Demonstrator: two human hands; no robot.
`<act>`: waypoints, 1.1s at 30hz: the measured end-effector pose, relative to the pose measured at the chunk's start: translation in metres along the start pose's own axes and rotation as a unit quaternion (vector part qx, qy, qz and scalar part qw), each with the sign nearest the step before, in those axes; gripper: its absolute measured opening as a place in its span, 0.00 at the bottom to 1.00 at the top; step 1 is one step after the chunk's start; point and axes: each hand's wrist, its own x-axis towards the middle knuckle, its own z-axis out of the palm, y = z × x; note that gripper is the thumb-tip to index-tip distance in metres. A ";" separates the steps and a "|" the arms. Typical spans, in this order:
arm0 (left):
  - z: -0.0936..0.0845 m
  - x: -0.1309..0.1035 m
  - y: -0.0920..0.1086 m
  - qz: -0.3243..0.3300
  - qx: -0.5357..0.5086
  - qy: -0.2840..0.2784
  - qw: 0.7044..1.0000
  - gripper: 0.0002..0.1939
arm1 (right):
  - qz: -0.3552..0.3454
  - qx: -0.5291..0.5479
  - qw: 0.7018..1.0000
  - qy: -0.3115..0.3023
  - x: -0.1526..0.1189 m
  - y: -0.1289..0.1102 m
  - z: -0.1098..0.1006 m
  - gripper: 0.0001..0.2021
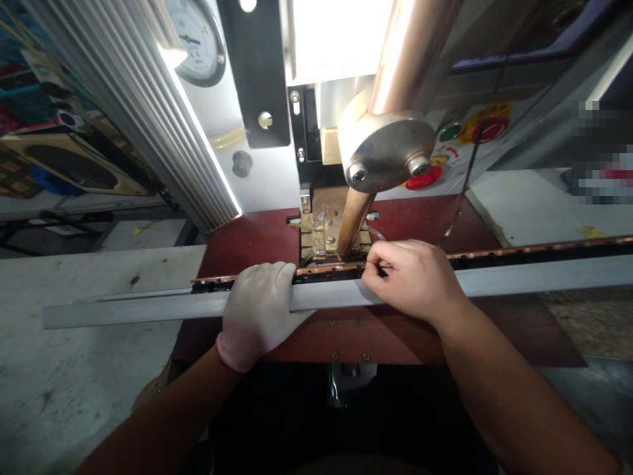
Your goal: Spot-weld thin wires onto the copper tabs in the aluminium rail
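A long grey metal bar lies across the dark red machine table, with a thin copper-coloured strip and black parts along its far edge. My left hand, in a white glove, is wrapped over the bar left of centre. Bare, my right hand is closed in a pinch at the strip's edge, right of the machine's rod; what its fingertips hold is too small to name. The copper-coloured rod comes down onto a brass fixture just beyond the strip, between my hands.
Behind stands a machine with a pressure gauge, a ribbed metal column, a green button and red buttons. A pale worktop extends at the left.
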 end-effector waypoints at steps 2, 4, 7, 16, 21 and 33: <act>0.001 0.000 -0.001 0.001 -0.001 -0.001 1.000 0.31 | -0.002 0.000 1.000 -0.001 -0.001 0.001 0.000 0.08; 0.001 0.000 -0.002 0.004 -0.004 0.002 1.000 0.32 | -0.001 0.002 1.000 -0.001 -0.001 0.001 0.000 0.08; 0.002 0.000 -0.004 0.006 -0.013 0.001 1.000 0.32 | 0.007 0.007 1.000 -0.003 -0.001 0.002 0.000 0.08; -0.003 0.009 -0.006 -0.001 -0.021 -0.024 1.000 0.32 | 0.095 0.027 0.994 -0.050 0.002 0.002 -0.001 0.06; -0.006 0.013 -0.008 -0.014 -0.024 -0.071 0.997 0.34 | 0.127 0.030 0.988 -0.080 0.007 0.003 -0.002 0.07; -0.004 0.025 -0.015 0.003 -0.036 -0.108 0.994 0.32 | 0.145 0.026 0.985 -0.092 0.011 0.007 -0.002 0.08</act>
